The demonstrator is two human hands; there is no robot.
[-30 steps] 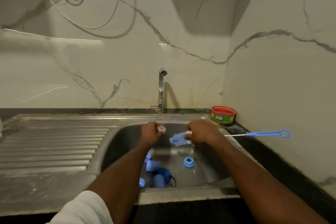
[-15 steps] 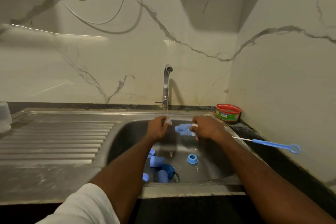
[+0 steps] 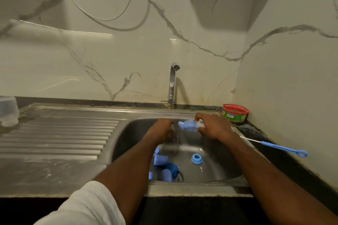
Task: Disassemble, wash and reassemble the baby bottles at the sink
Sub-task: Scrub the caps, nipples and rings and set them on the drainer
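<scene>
Over the steel sink (image 3: 128, 133), my left hand (image 3: 161, 130) curls round a small clear teat under the thin water stream; the teat is almost hidden by my fingers. My right hand (image 3: 214, 127) grips the blue bottle brush just behind its bristle head (image 3: 188, 125), which points left toward my left hand. The brush's blue handle (image 3: 285, 150) sticks out to the right over the counter. In the basin lie a blue screw ring (image 3: 196, 158) and several blue caps (image 3: 161, 160) near the drain.
The faucet (image 3: 172, 86) stands behind the basin with water running. A red tub (image 3: 235, 113) sits in the back right corner. A clear bottle body (image 3: 8, 110) stands on the ribbed drainboard (image 3: 54, 133) at far left. Walls close in behind and right.
My hands have drawn closer under the stream, the left hand closing over the teat so it no longer shows. The brush handle has tipped lower on the right.
</scene>
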